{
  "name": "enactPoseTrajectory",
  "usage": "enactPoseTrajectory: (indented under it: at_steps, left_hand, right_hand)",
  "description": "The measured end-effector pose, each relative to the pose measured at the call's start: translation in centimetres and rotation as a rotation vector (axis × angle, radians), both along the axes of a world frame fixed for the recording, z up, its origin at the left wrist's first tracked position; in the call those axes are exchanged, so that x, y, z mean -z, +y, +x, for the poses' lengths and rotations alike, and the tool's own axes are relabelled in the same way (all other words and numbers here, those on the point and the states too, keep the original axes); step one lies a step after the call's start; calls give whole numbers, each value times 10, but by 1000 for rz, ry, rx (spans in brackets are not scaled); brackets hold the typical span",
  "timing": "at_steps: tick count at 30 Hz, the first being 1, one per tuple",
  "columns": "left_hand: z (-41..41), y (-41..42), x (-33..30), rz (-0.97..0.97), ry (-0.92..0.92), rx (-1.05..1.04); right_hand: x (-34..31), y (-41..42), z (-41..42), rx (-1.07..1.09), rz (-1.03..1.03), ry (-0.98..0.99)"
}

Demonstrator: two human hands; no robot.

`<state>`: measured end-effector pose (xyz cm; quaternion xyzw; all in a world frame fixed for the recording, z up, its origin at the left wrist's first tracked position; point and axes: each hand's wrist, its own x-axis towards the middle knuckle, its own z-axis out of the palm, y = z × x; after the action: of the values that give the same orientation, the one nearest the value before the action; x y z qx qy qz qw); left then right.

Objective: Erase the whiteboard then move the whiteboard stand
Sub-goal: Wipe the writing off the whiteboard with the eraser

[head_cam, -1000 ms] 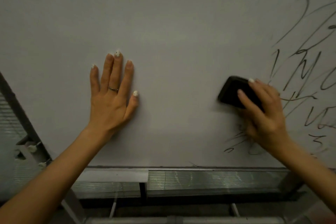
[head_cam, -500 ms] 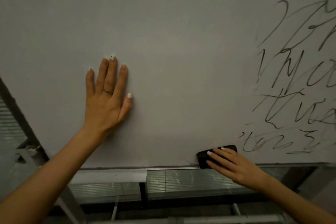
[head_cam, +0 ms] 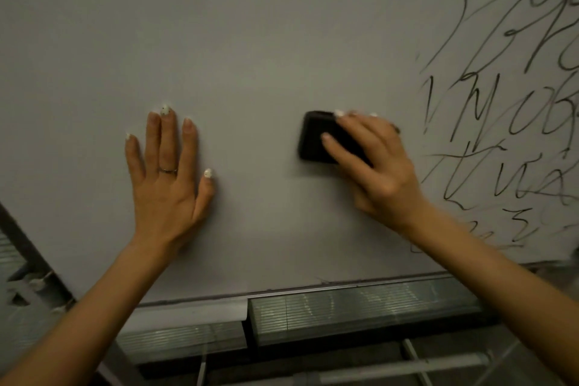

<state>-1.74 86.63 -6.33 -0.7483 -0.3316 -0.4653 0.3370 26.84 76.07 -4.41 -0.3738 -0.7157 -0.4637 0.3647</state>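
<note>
The whiteboard (head_cam: 250,41) fills most of the view, bare on its left and middle. Black handwriting (head_cam: 507,122) covers its right side. My right hand (head_cam: 372,166) grips a black eraser (head_cam: 316,138) and presses it flat against the board, just left of the writing. My left hand (head_cam: 169,178) lies flat on the board with fingers spread, a ring on one finger, holding nothing. The stand's metal frame (head_cam: 438,367) shows below the board.
A metal tray rail (head_cam: 313,288) runs along the board's bottom edge. A dark frame edge (head_cam: 34,254) slants down the left side, with brackets beside it. Ribbed panels (head_cam: 360,307) sit beneath the rail.
My right hand swept the eraser down to the bottom edge, then back up to mid-height. The low scribbles near the bottom middle are gone. My left hand stayed pressed on the board.
</note>
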Motion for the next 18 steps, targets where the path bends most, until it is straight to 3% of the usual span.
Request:
enactPoseTrajectory:
  at_steps: [8,14,18]
  left_hand:
    - [-10,0,-1,9,78,-6]
    - [-9,2,1,32,83,-14]
    - [-9,2,2,34,83,-9]
  right_hand:
    - [117,13,-70,-142,-246,-99]
    - [195,1,-50,-69,-347,-327]
    - [211,-13,-29,41,-351,-277]
